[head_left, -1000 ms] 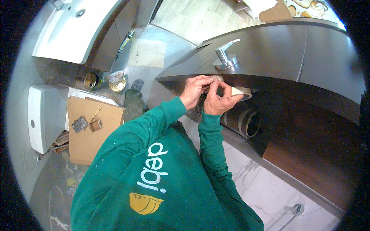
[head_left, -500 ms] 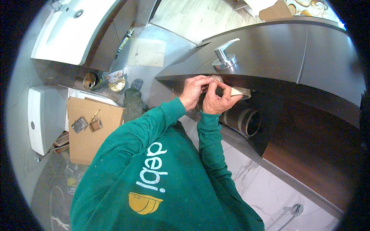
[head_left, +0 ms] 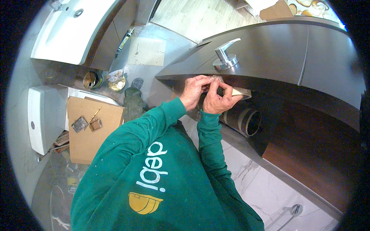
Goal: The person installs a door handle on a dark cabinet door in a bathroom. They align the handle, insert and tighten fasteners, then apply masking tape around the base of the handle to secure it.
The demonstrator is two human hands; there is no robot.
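Item: one small pale scrap (head_left: 218, 78), just on the person's side of the chrome lever tap (head_left: 226, 61), by the edge of the dark panel (head_left: 269, 56) the tap stands on.

Left hand (head_left: 192, 92): near the tap, slightly to its left; thumb and forefinger pinched together on the scrap.

Right hand (head_left: 218, 102): directly on the person's side of the tap; thumb and forefinger curved into a ring, tips meeting on the same scrap.

One beige tape roll (head_left: 240, 91): near the tap, to its right, just beside the right hand's knuckles; from where I stand, I cannot tell whether that hand also carries it.

One dark tube (head_left: 232, 117), pale-banded, open-ended: beyond the right hand from the tap.

One person's green sweatshirt (head_left: 115, 161), sleeves reaching toward the tap.

Well left of the tap: two tins, one dark inside (head_left: 91, 80), one with a crumpled wad (head_left: 116, 75) on it; farther off, a cardboard sheet (head_left: 81, 150) bearing a thin brush (head_left: 95, 113) and two small flat blocks (head_left: 79, 124); beyond it, a white cistern (head_left: 40, 115).

Far left of the tap, past a pale square sheet (head_left: 148, 52): one white washbasin (head_left: 73, 34).
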